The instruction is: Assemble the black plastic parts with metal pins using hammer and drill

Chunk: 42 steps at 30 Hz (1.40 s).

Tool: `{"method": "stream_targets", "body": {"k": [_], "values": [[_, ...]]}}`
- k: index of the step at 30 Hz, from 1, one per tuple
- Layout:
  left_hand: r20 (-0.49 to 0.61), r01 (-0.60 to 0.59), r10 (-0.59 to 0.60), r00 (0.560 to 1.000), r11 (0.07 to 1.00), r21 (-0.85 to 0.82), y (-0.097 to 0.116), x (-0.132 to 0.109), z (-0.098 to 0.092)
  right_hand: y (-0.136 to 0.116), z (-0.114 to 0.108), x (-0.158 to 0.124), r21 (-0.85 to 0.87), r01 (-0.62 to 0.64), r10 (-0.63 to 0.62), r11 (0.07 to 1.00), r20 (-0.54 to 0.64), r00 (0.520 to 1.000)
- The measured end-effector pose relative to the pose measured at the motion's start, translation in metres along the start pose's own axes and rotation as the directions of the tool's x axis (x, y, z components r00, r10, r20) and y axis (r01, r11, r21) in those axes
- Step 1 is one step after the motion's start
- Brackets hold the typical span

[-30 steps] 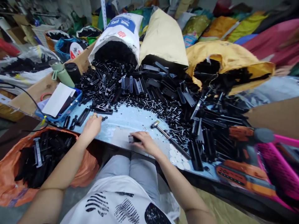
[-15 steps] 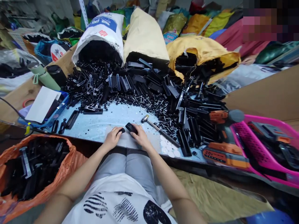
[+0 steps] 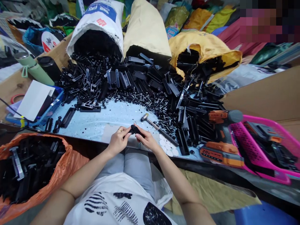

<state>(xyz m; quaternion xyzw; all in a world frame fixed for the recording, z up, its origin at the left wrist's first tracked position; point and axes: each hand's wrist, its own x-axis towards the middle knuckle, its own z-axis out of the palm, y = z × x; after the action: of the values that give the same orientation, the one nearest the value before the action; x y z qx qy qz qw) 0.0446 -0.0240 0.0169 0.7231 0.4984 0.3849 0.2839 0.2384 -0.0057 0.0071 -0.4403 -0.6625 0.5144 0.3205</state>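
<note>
My left hand (image 3: pixel 120 139) and my right hand (image 3: pixel 145 137) meet over the grey pad (image 3: pixel 110 132) at the bench's front edge. Between them is a black plastic part (image 3: pixel 138 129), gripped by my right thumb and fingers. The left fingertips pinch a small black piece (image 3: pixel 132 128) against its end; whether the two are joined I cannot tell. Just beyond my right hand lies a hammer (image 3: pixel 159 128), head pointing away to the left. White round discs (image 3: pixel 167 145) are spread beside its handle.
Heaped black parts (image 3: pixel 145 81) and loose pins spill from open sacks (image 3: pixel 147 28) at the back. An orange drill (image 3: pixel 221 137) and a pink basket (image 3: pixel 257 150) stand at right. An orange sack (image 3: pixel 77 161) of parts is at lower left, below a blue basket (image 3: pixel 50 107).
Both hands have come together, bringing the small piece against the end of the black part. Before, they were apart with one piece each. The camera view has shifted slightly.
</note>
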Motion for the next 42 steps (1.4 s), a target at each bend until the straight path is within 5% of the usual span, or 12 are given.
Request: {"method": "stream_targets", "body": {"k": [7, 13, 20, 26, 33, 36, 39, 42], "values": [[-0.068, -0.103, 0.103, 0.992, 0.995, 0.006, 0.006, 0.005, 0.008, -0.005, -0.010, 0.000, -0.139, 0.094, -0.096, 0.986, -0.007, 0.995], [-0.374, -0.157, 0.132, 0.918, 0.987, -0.037, 0.012, 0.009, 0.022, -0.007, 0.015, 0.003, -0.068, 0.116, -0.128, 0.991, -0.223, 0.966], [-0.036, -0.340, 0.339, 0.940, 0.940, -0.016, -0.002, 0.030, -0.007, -0.013, 0.003, 0.001, -0.210, 0.101, -0.138, 0.973, -0.171, 0.976], [-0.331, -0.281, 0.260, 0.907, 0.960, -0.017, 0.011, 0.029, 0.013, -0.024, 0.019, 0.004, -0.137, 0.100, -0.139, 0.985, -0.314, 0.939], [-0.167, -0.387, 0.365, 0.916, 0.912, -0.135, 0.022, 0.038, -0.013, -0.067, 0.030, 0.004, 0.021, 0.036, -0.025, 0.999, -0.404, 0.914], [-0.283, -0.362, 0.317, 0.905, 0.924, -0.124, 0.029, 0.032, -0.010, -0.077, 0.035, 0.009, -0.040, 0.033, -0.046, 0.999, -0.398, 0.916], [-0.448, -0.336, 0.278, 0.850, 0.940, -0.054, 0.034, 0.022, 0.000, -0.077, 0.040, 0.009, -0.130, 0.085, -0.132, 0.988, -0.412, 0.902], [-0.460, -0.378, 0.327, 0.826, 0.926, -0.021, 0.035, 0.021, 0.001, -0.074, 0.042, 0.005, -0.222, 0.131, -0.217, 0.966, -0.422, 0.880]]}}
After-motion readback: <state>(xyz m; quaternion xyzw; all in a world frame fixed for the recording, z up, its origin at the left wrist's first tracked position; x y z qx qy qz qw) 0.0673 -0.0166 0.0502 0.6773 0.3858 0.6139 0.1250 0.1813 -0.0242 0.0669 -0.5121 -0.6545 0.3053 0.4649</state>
